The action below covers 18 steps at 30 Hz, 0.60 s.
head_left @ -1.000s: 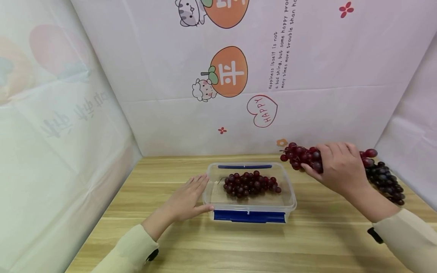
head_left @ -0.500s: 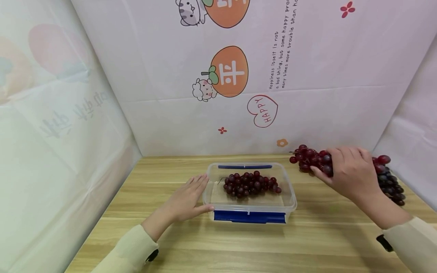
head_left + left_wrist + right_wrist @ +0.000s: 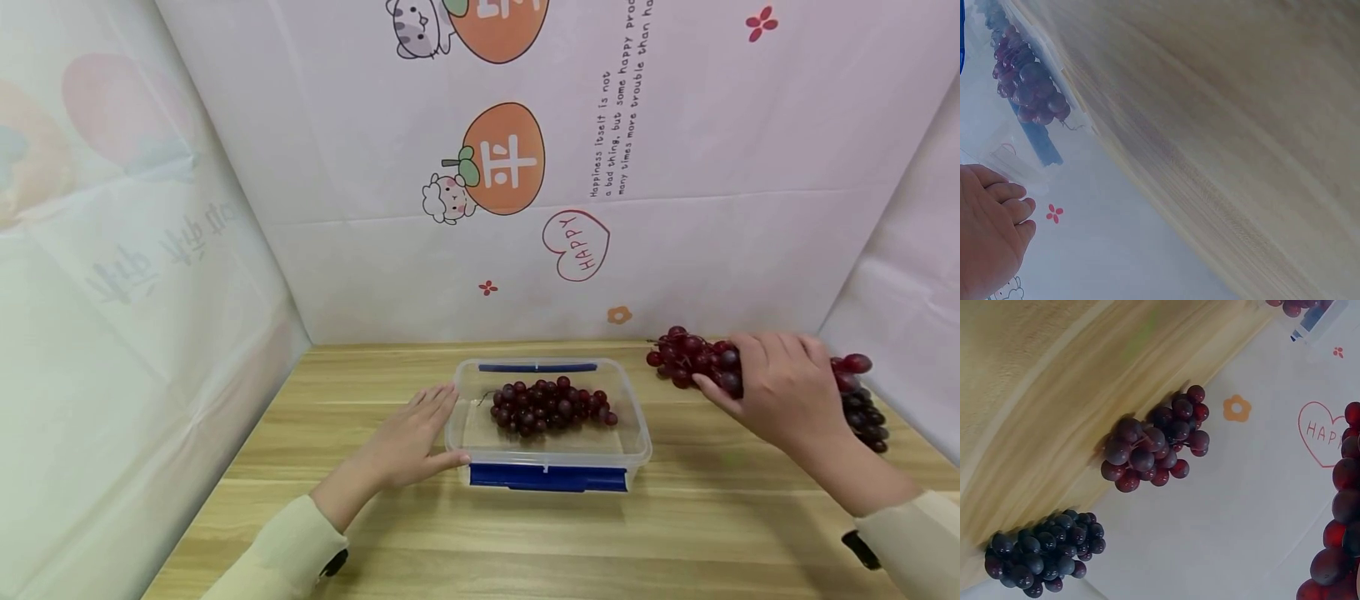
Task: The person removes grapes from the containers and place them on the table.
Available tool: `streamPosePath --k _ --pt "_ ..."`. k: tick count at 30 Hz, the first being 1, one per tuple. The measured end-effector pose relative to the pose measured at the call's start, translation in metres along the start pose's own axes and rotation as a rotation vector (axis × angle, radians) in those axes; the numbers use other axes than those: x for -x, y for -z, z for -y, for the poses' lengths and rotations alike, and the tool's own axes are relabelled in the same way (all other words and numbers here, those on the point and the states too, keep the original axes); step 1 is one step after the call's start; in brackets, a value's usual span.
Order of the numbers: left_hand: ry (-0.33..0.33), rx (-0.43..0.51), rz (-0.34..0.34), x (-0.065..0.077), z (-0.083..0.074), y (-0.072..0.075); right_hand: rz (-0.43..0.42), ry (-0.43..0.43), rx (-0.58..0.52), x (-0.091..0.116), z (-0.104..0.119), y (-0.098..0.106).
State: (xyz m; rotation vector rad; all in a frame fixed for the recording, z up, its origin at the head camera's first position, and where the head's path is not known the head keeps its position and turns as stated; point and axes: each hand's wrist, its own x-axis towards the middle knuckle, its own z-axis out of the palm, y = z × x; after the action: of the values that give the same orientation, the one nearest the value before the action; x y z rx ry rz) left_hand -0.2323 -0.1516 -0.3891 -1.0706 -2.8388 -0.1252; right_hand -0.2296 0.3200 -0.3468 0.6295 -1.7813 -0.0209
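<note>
1. Tabletop (image 3: 480, 542) is spreading nearest us, bearing the work.
2. We are seeing the left hand (image 3: 408, 437) lying at nine o'clock of the clear box (image 3: 577, 457), fingers extended and thumb spread wide; it is touching the rim without gripping, presumably steadying the box.
3. The front latch (image 3: 551, 477) is hanging down at six o'clock and the rear latch (image 3: 537, 367) is showing at twelve, likely leaving the mouth free.
4. Inside, we are finding the inner red bunch (image 3: 551, 407) lying from nine to three o'clock, apparently suiting the box's longer side.
5. The right hand (image 3: 783, 392) is curling round the held red bunch (image 3: 697, 358) toward three o'clock, well apart from the box. Both ends are jutting out; we are judging that this middle grip is balancing the cluster above the tabletop.
6. The dark bunch (image 3: 868, 421) is lying farther out at three o'clock, partly hidden by that hand.
7. In the right wrist view, we are noticing a resting red bunch (image 3: 1154, 442) lying by the backdrop (image 3: 1179, 544), between box and dark bunch, probably placed for easy reach.
</note>
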Motion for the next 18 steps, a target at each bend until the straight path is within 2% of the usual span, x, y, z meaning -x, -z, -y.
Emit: streamPosePath --k 8,18 --pt "0.003 -0.003 0.002 0.000 0.000 0.000 -0.006 -0.007 -0.006 0.009 -0.001 0.000" --pt "0.003 -0.001 -0.003 0.000 0.001 -0.001 0.033 -0.007 0.016 0.023 0.001 0.004"
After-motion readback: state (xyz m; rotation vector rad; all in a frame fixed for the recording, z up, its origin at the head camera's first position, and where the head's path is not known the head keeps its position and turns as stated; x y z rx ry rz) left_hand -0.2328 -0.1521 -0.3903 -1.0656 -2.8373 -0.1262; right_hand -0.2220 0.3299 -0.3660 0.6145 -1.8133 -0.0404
